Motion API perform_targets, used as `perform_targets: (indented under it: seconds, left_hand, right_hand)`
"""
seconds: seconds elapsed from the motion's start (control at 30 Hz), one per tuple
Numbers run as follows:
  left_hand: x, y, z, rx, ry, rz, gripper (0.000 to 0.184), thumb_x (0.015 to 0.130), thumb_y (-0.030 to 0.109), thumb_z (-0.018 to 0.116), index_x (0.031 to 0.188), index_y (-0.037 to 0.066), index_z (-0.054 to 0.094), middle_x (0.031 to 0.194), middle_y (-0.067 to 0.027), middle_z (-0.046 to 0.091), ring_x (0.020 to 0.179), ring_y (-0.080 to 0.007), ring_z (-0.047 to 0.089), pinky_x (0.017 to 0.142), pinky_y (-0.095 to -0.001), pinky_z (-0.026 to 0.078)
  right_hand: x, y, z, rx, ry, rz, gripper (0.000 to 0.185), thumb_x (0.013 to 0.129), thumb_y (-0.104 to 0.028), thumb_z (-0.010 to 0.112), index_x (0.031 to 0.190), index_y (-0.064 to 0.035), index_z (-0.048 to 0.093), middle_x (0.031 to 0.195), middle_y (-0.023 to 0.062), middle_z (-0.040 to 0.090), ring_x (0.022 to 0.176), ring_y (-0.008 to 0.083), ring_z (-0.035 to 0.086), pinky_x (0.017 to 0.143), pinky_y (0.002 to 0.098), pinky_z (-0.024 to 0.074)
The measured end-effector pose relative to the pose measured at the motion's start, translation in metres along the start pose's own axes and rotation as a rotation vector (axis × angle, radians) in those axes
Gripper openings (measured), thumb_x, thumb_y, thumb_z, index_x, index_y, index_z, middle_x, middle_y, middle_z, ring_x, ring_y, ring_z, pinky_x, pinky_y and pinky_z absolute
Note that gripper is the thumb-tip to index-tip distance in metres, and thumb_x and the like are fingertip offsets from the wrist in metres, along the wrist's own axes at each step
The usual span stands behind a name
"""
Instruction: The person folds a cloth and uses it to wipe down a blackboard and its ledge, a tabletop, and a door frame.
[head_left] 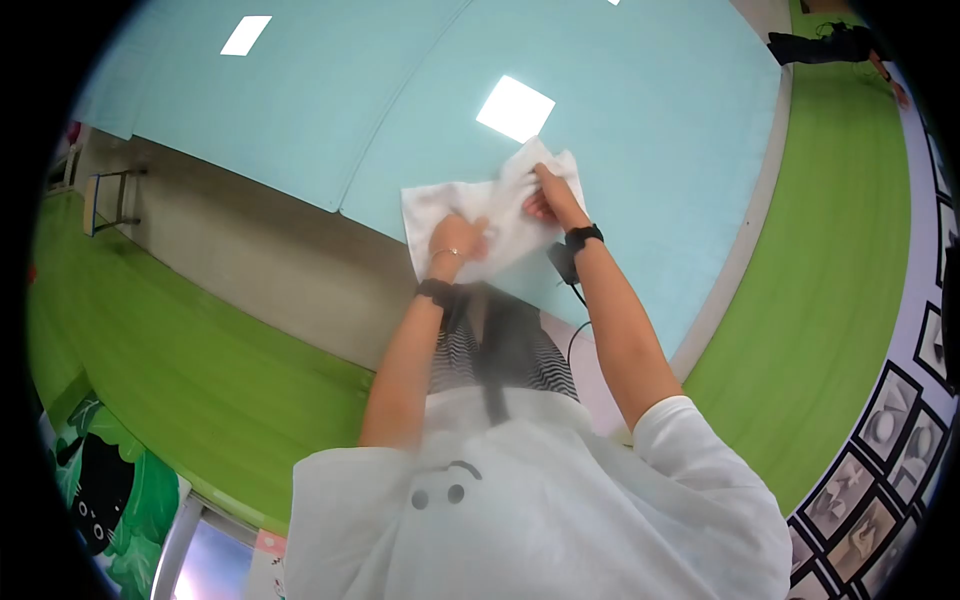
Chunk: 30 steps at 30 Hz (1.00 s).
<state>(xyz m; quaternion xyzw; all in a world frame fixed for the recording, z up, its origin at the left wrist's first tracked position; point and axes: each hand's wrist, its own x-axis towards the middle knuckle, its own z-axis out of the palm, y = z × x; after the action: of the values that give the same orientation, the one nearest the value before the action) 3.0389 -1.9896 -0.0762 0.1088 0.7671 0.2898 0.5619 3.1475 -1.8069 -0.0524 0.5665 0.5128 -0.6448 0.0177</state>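
A white cloth (425, 215) is spread and partly bunched at the near edge of the light blue tabletop (640, 170). My left hand (458, 238) is curled on its left half, slightly blurred, with the fingers closed on the fabric. On the right, my right hand (553, 197) grips a raised fold of the same cloth, thumb on top and fingers curled under. The cloth's far corner sticks up beyond my right hand. Dark bands circle both wrists.
A small black device (563, 263) with a cable lies beside my right wrist. Left of the table stands a stool (108, 204) on its side of the green floor (200, 310). Another person (825, 47) is at the far right. Framed pictures (885, 420) line the right wall.
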Motion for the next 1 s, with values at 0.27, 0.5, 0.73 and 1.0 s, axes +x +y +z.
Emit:
perform_targets:
  seconds: [0.27, 0.5, 0.73, 1.0]
  left_hand:
    - [-0.016, 0.017, -0.003, 0.117, 0.05, 0.041, 0.048, 0.087, 0.036, 0.056, 0.058, -0.002, 0.065, 0.056, -0.0108, 0.066, 0.046, -0.0186, 0.064, 0.046, -0.0288, 0.05]
    - [-0.002, -0.012, 0.023, 0.385, 0.229, 0.205, 0.051, 0.088, 0.038, 0.053, 0.053, 0.002, 0.063, 0.049, -0.007, 0.063, 0.042, -0.0179, 0.061, 0.048, -0.0291, 0.051]
    - [-0.034, -0.027, 0.105, 0.797, 0.185, 0.43, 0.056, 0.091, 0.047, 0.051, 0.053, 0.008, 0.064, 0.049, -0.0051, 0.062, 0.048, -0.0198, 0.063, 0.06, -0.0375, 0.054]
    - [-0.103, 0.049, 0.23, 0.732, -0.263, 0.227, 0.05, 0.091, 0.037, 0.05, 0.054, 0.007, 0.063, 0.049, -0.0049, 0.062, 0.044, -0.0183, 0.062, 0.052, -0.033, 0.053]
  right_hand:
    - [0.0, 0.003, 0.02, 0.031, -0.067, 0.008, 0.052, 0.097, -0.042, 0.044, 0.087, 0.0051, 0.063, 0.068, 0.0152, 0.067, 0.051, 0.0229, 0.062, 0.048, 0.0297, 0.0509]
    - [-0.051, 0.097, -0.016, 0.187, 0.099, 0.005, 0.051, 0.095, -0.045, 0.043, 0.08, 0.0003, 0.061, 0.064, 0.0127, 0.064, 0.051, 0.0203, 0.061, 0.05, 0.0322, 0.0501]
    - [-0.103, 0.206, -0.075, 0.265, 0.246, 0.073, 0.048, 0.094, -0.041, 0.047, 0.084, 0.0038, 0.06, 0.061, 0.0163, 0.065, 0.039, 0.0224, 0.057, 0.034, 0.0317, 0.0447]
    - [-0.161, 0.279, -0.197, 0.402, 0.303, 0.146, 0.062, 0.092, -0.048, 0.043, 0.063, 0.0044, 0.06, 0.055, 0.0157, 0.063, 0.037, 0.0218, 0.054, 0.036, 0.0324, 0.0423]
